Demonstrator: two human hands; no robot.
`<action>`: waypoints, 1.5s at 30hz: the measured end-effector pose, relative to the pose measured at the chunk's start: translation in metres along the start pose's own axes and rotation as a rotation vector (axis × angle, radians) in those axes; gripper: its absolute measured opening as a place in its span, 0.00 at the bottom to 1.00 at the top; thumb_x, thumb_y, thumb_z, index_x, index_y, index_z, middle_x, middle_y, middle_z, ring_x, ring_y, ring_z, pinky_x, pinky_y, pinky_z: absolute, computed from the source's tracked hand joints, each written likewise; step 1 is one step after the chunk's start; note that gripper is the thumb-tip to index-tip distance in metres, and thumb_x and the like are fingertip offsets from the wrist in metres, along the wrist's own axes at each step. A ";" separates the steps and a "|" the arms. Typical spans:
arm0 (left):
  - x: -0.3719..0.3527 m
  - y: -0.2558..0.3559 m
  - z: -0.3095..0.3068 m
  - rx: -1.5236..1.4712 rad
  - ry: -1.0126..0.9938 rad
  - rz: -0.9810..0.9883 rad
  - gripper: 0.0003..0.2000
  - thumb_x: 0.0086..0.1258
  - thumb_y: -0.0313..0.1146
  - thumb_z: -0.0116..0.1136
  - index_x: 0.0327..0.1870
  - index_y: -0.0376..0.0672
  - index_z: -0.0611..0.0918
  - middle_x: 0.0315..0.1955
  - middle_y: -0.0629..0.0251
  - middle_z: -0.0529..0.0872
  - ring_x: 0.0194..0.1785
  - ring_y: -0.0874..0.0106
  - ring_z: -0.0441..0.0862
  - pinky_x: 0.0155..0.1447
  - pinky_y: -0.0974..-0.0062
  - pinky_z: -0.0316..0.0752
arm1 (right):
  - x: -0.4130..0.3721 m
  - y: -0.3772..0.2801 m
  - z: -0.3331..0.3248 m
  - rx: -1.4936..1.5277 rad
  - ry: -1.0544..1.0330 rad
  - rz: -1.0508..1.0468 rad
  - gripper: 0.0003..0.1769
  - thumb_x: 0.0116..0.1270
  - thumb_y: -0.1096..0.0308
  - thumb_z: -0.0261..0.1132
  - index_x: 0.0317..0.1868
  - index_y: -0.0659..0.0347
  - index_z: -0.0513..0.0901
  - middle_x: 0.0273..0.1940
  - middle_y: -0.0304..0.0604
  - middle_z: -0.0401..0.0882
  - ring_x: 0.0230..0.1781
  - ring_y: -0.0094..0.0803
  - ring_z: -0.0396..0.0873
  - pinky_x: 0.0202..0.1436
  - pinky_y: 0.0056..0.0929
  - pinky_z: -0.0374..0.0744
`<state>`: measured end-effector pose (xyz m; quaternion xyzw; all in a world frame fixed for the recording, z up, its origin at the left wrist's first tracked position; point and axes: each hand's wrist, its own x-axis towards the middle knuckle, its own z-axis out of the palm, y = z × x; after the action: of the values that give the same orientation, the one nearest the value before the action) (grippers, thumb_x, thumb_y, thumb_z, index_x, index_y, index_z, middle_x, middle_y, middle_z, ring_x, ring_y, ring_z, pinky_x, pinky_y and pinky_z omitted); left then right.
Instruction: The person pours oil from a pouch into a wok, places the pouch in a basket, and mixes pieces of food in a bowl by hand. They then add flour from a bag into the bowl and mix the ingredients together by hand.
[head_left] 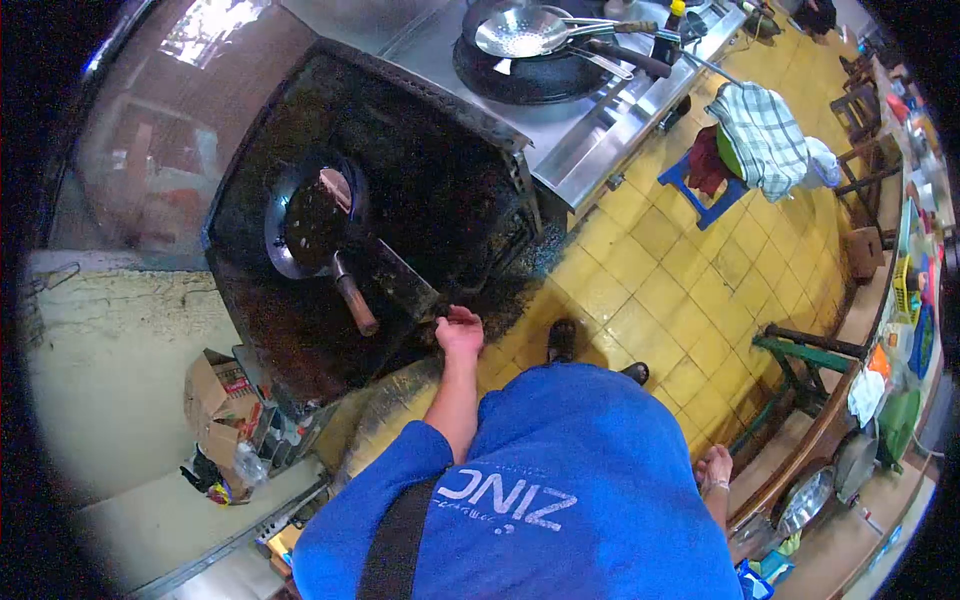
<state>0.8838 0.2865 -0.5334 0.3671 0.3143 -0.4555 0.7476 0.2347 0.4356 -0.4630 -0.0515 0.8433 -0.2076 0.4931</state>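
Observation:
A wok (pixel 285 245) with dark contents sits on the blackened stove (pixel 430 150), its wooden handle (pixel 357 308) pointing toward me. A flat pinkish shape (pixel 337 188) shows at the wok's far inner side. My left hand (pixel 459 329) is at the stove's front edge, right of the wok handle. Its fingers are curled together at a small dark part, and I cannot tell what they grip. My right hand (pixel 714 468) hangs low beside my body, fingers loosely extended and holding nothing visible.
Steel strainers (pixel 520 33) rest over a black pan (pixel 500 82) on the metal counter. A blue stool (pixel 706 212) with a checked cloth (pixel 762 138) stands on the yellow tiles. A cardboard box (pixel 215 395) lies left; a crowded wooden table (pixel 800 455) runs along the right.

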 end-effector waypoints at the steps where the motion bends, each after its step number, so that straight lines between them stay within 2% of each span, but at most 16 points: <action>1: 0.001 -0.002 0.000 -0.030 -0.014 -0.005 0.28 0.76 0.57 0.30 0.31 0.48 0.80 0.24 0.73 0.83 0.27 0.73 0.79 0.34 0.70 0.73 | 0.010 0.008 -0.002 0.001 -0.013 -0.014 0.18 0.67 0.61 0.58 0.55 0.53 0.70 0.39 0.39 0.73 0.23 0.30 0.71 0.20 0.31 0.71; 6: 0.002 -0.006 0.005 -0.180 -0.149 -0.027 0.28 0.75 0.57 0.29 0.27 0.49 0.78 0.21 0.73 0.80 0.24 0.73 0.76 0.31 0.71 0.71 | 0.044 0.037 -0.014 0.094 -0.073 -0.057 0.14 0.67 0.63 0.56 0.52 0.52 0.72 0.33 0.36 0.71 0.20 0.27 0.69 0.17 0.28 0.68; 11: -0.016 -0.020 0.038 0.090 0.203 0.166 0.24 0.73 0.55 0.32 0.25 0.50 0.75 0.19 0.72 0.79 0.22 0.73 0.74 0.29 0.72 0.67 | 0.044 0.049 -0.040 0.197 -0.076 -0.035 0.14 0.67 0.63 0.56 0.52 0.50 0.71 0.30 0.36 0.68 0.21 0.29 0.69 0.16 0.28 0.68; 18: 0.000 -0.006 0.032 -0.344 0.077 0.057 0.20 0.72 0.43 0.32 0.21 0.49 0.74 0.14 0.75 0.77 0.18 0.74 0.73 0.28 0.75 0.71 | 0.059 0.074 -0.098 0.000 -0.070 0.053 0.13 0.68 0.59 0.56 0.51 0.48 0.71 0.32 0.36 0.69 0.23 0.33 0.71 0.18 0.32 0.69; 23: -0.009 -0.004 0.026 -0.242 -0.027 0.020 0.24 0.74 0.47 0.30 0.20 0.51 0.75 0.14 0.75 0.77 0.20 0.75 0.75 0.32 0.70 0.73 | 0.050 0.072 -0.110 0.103 0.041 0.060 0.15 0.69 0.57 0.56 0.53 0.51 0.72 0.37 0.38 0.74 0.29 0.36 0.76 0.21 0.34 0.72; 26: 0.009 -0.011 0.007 0.086 -0.026 -0.005 0.15 0.59 0.42 0.39 0.21 0.48 0.78 0.19 0.65 0.80 0.24 0.64 0.77 0.32 0.64 0.72 | 0.044 0.075 -0.101 0.222 0.049 -0.109 0.17 0.67 0.60 0.60 0.52 0.57 0.75 0.36 0.36 0.75 0.25 0.30 0.72 0.19 0.29 0.68; 27: 0.029 -0.013 -0.007 0.086 0.024 -0.142 0.15 0.60 0.43 0.40 0.24 0.47 0.79 0.23 0.62 0.81 0.30 0.64 0.78 0.38 0.63 0.73 | 0.030 0.066 -0.092 0.311 -0.051 -0.170 0.08 0.68 0.60 0.62 0.44 0.48 0.73 0.24 0.30 0.68 0.17 0.23 0.67 0.14 0.24 0.63; 29: 0.042 -0.042 -0.034 0.430 -0.069 -0.176 0.23 0.69 0.52 0.34 0.37 0.46 0.80 0.41 0.57 0.82 0.46 0.61 0.74 0.53 0.61 0.68 | 0.029 0.081 -0.076 0.252 0.037 -0.389 0.10 0.67 0.65 0.61 0.46 0.57 0.76 0.27 0.31 0.71 0.17 0.18 0.67 0.16 0.19 0.64; 31: 0.118 -0.052 -0.076 0.184 -0.115 -0.790 0.28 0.71 0.58 0.27 0.47 0.48 0.78 0.50 0.62 0.80 0.46 0.61 0.73 0.52 0.59 0.68 | 0.039 0.120 -0.067 -0.048 0.247 -0.409 0.22 0.67 0.62 0.60 0.58 0.64 0.76 0.48 0.46 0.82 0.45 0.34 0.81 0.49 0.31 0.78; 32: 0.119 -0.065 -0.087 0.227 -0.216 -0.866 0.28 0.72 0.58 0.26 0.53 0.49 0.76 0.54 0.64 0.78 0.45 0.62 0.74 0.50 0.59 0.70 | -0.054 0.049 -0.068 -0.274 0.232 -0.218 0.26 0.67 0.59 0.59 0.61 0.65 0.74 0.58 0.51 0.77 0.59 0.41 0.75 0.65 0.34 0.69; 34: 0.120 -0.091 -0.072 0.578 0.152 -0.806 0.26 0.74 0.57 0.27 0.51 0.50 0.75 0.49 0.66 0.81 0.42 0.64 0.76 0.44 0.60 0.72 | -0.072 0.099 -0.062 -0.369 0.335 -0.269 0.25 0.65 0.54 0.59 0.57 0.61 0.77 0.57 0.55 0.76 0.59 0.45 0.74 0.64 0.36 0.70; 37: 0.025 -0.149 -0.008 1.349 0.057 -0.450 0.23 0.74 0.58 0.30 0.47 0.51 0.75 0.41 0.70 0.82 0.40 0.66 0.76 0.42 0.61 0.71 | -0.120 0.160 -0.051 -0.122 0.455 -0.178 0.20 0.63 0.57 0.60 0.51 0.61 0.80 0.54 0.54 0.79 0.55 0.45 0.77 0.60 0.36 0.73; 40: 0.016 -0.203 0.049 1.564 -0.227 -0.474 0.23 0.75 0.60 0.31 0.45 0.53 0.74 0.34 0.75 0.81 0.37 0.71 0.74 0.40 0.65 0.70 | -0.117 0.263 -0.045 -0.065 0.395 -0.035 0.17 0.64 0.58 0.60 0.44 0.62 0.83 0.47 0.52 0.83 0.48 0.47 0.80 0.55 0.36 0.75; 42: 0.046 -0.233 0.086 1.176 -1.168 -1.304 0.21 0.76 0.58 0.30 0.38 0.55 0.73 0.25 0.78 0.74 0.28 0.75 0.69 0.33 0.73 0.65 | -0.132 0.305 -0.028 0.218 0.549 0.145 0.15 0.64 0.59 0.61 0.39 0.63 0.83 0.37 0.49 0.85 0.39 0.43 0.81 0.49 0.37 0.77; 43: -0.043 -0.261 0.102 1.610 -0.535 -0.477 0.20 0.78 0.56 0.28 0.31 0.56 0.70 0.20 0.78 0.66 0.22 0.77 0.60 0.26 0.78 0.57 | -0.130 0.326 -0.023 0.246 0.562 0.135 0.15 0.64 0.59 0.61 0.39 0.63 0.83 0.37 0.49 0.85 0.39 0.43 0.81 0.49 0.37 0.77; 45: -0.067 -0.295 0.118 1.567 -0.610 -0.431 0.19 0.78 0.53 0.29 0.27 0.57 0.67 0.20 0.78 0.66 0.19 0.77 0.58 0.24 0.79 0.54 | -0.117 0.355 -0.030 0.551 0.672 0.107 0.14 0.65 0.60 0.61 0.36 0.64 0.83 0.31 0.44 0.83 0.32 0.34 0.80 0.42 0.35 0.78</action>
<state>0.6048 0.1245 -0.4944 0.5703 -0.2415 -0.7511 0.2284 0.3102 0.8016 -0.4983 0.1960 0.8715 -0.4041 0.1968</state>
